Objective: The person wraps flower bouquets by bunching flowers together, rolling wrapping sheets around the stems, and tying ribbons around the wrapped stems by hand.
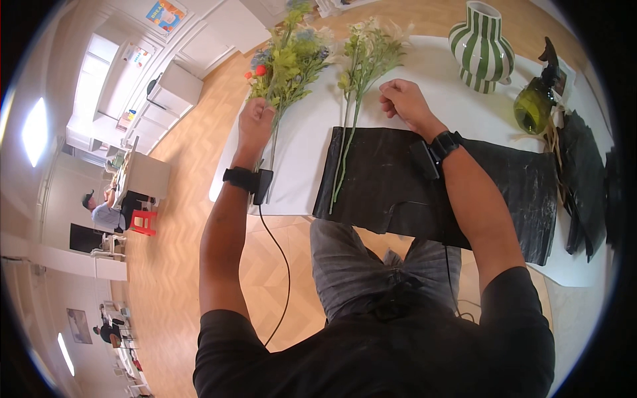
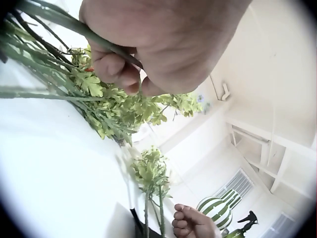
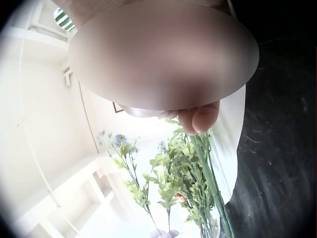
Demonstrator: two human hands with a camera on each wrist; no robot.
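Note:
In the head view my left hand [image 1: 255, 126] curls its fingers round a flower stem beside a leafy artificial flower bunch [image 1: 288, 73] with red and blue blooms. The left wrist view shows the green stem [image 2: 74, 25] running into the curled fingers [image 2: 116, 69]. My right hand [image 1: 405, 104] hovers over the table with loosely curled fingers and nothing visible in them. It is just right of a second, paler flower bunch [image 1: 368, 60]. That bunch's long green stems [image 1: 343, 159] lie across the left end of a black wrapping sheet [image 1: 438, 179].
A green-and-white striped vase [image 1: 482, 50] stands at the back right of the white table [image 1: 431, 63]. Near it are a green spray bottle [image 1: 533, 106] and crumpled black sheets [image 1: 584, 179]. Cables hang from both wrist cameras. A person [image 1: 103, 209] sits far left.

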